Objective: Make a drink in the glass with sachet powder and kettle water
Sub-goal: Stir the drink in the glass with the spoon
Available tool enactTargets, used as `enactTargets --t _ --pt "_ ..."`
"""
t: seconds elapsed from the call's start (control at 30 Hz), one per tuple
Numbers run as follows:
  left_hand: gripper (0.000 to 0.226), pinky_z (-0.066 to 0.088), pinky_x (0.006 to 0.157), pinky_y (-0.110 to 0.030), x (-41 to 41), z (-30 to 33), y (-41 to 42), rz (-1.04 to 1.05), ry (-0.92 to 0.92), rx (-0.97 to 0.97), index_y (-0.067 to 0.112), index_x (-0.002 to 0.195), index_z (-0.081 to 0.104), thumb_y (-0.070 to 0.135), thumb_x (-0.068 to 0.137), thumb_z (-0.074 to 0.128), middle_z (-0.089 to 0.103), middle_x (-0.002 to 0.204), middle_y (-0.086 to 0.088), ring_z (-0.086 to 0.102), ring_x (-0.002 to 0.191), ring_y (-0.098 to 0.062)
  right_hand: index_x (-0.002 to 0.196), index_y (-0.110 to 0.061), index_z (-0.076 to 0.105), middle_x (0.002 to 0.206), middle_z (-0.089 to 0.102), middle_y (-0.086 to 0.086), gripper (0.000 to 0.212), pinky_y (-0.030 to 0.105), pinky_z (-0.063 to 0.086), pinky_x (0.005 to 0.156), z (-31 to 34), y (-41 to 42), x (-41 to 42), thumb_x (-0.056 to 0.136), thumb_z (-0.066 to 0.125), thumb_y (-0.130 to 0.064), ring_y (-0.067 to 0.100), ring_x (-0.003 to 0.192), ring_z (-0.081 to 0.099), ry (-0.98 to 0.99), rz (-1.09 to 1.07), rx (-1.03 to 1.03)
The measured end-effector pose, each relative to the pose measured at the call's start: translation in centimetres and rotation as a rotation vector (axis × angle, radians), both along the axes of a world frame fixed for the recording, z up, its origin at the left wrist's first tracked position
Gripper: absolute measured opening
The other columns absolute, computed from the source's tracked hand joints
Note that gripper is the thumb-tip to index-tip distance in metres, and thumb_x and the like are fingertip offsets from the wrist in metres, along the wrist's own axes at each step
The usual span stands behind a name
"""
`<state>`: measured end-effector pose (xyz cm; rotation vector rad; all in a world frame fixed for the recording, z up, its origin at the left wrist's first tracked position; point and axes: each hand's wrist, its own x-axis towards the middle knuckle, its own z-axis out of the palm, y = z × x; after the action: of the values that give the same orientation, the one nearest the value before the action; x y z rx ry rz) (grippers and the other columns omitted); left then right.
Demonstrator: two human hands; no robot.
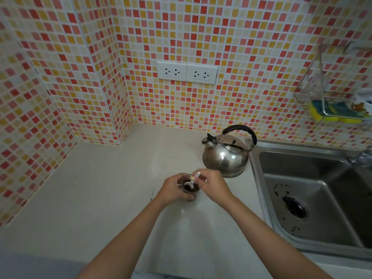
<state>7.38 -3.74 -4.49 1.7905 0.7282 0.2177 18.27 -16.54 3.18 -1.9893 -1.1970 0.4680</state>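
Observation:
A small glass (pixel 191 190) holding dark brown liquid stands on the pale counter (pixel 100 198) in the middle of the view. My left hand (pixel 173 188) wraps around its left side. My right hand (pixel 213 185) pinches the handle of a white plastic spoon (pixel 192 181), whose bowl sits inside the glass. A shiny steel kettle (pixel 227 156) with a black handle stands just behind and to the right, next to the sink. No sachet is visible.
A steel sink (pixel 314 198) with dark specks and a drain lies to the right. A clear wall rack (pixel 332 101) holds a yellow sponge. Two double sockets (pixel 187 73) sit on the tiled wall.

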Motion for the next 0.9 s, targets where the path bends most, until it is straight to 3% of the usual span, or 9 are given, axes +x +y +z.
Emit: enactTargets --t 0.17,0.27,0.43,0.57,0.67,0.73,0.83,0.9 --pt "0.069 0.049 0.078 -0.009 0.1 0.3 0.1 -0.014 0.007 0.017 0.022 0.109 0.069 0.009 0.045 0.091 0.073 0.1 0.008 0.067 0.09 -0.003 0.085 -0.012 0.071 0.08 0.071 0.012 0.022 0.037 0.051 0.068 -0.9 0.0 0.6 0.093 0.052 -0.02 0.028 0.076 0.063 -0.111 -0.087 -0.084" --pt "0.071 0.05 0.082 -0.017 0.1 0.4 0.1 -0.014 0.015 0.021 0.021 0.11 0.068 0.011 0.044 0.091 0.073 0.103 0.005 0.067 0.096 -0.01 0.084 -0.012 0.072 0.078 0.071 0.014 0.015 0.039 0.052 0.069 -1.5 0.1 0.2 0.089 0.058 -0.016 0.029 0.076 0.064 -0.012 -0.093 -0.1" --pt "0.071 0.05 0.086 -0.021 0.2 0.5 0.1 -0.015 0.02 0.032 0.019 0.111 0.068 0.009 0.045 0.091 0.072 0.107 0.002 0.066 0.1 -0.016 0.087 -0.014 0.072 0.081 0.071 0.012 0.018 0.037 0.051 0.07 -1.6 0.4 0.2 0.091 0.055 -0.02 0.028 0.078 0.064 0.016 -0.142 -0.125" --pt "0.073 0.049 0.084 -0.019 0.2 0.7 0.0 -0.022 0.031 0.047 0.013 0.117 0.066 0.005 0.049 0.09 0.071 0.11 -0.001 0.065 0.099 -0.014 0.08 -0.01 0.071 0.068 0.065 0.003 0.021 0.037 0.051 0.069 -2.0 0.5 -0.2 0.091 0.055 -0.018 0.026 0.073 0.063 0.064 -0.179 -0.12" --pt "0.069 0.049 0.078 -0.014 0.1 0.7 0.1 -0.025 0.032 0.052 0.015 0.112 0.067 0.005 0.048 0.09 0.072 0.104 -0.001 0.066 0.095 -0.015 0.085 -0.011 0.072 0.079 0.071 0.011 0.017 0.039 0.052 0.072 -2.0 1.0 -0.5 0.09 0.057 -0.018 0.028 0.078 0.065 0.079 -0.159 -0.111" --pt "0.07 0.05 0.083 -0.018 0.2 0.7 0.0 -0.029 0.037 0.056 0.016 0.113 0.067 0.008 0.048 0.09 0.072 0.106 -0.001 0.066 0.097 -0.017 0.089 -0.012 0.072 0.085 0.072 0.013 0.014 0.038 0.052 0.074 -1.9 1.1 -0.2 0.089 0.058 -0.016 0.027 0.081 0.065 0.043 -0.201 -0.135" --pt "0.072 0.053 0.091 -0.029 0.2 0.7 0.1 -0.03 0.052 0.055 0.016 0.115 0.066 0.011 0.047 0.09 0.07 0.109 -0.001 0.065 0.101 -0.019 0.086 -0.009 0.071 0.08 0.07 0.014 0.013 0.038 0.052 0.072 -2.1 1.0 0.2 0.087 0.058 -0.012 0.027 0.076 0.063 0.077 -0.258 -0.141" --pt "0.07 0.053 0.086 -0.025 0.2 0.6 0.2 -0.03 0.049 0.054 0.018 0.112 0.066 0.012 0.047 0.091 0.071 0.105 0.001 0.066 0.098 -0.018 0.083 -0.009 0.071 0.075 0.068 0.014 0.012 0.035 0.049 0.068 -2.2 1.1 -0.4 0.087 0.06 -0.011 0.025 0.071 0.06 0.126 -0.22 -0.114"
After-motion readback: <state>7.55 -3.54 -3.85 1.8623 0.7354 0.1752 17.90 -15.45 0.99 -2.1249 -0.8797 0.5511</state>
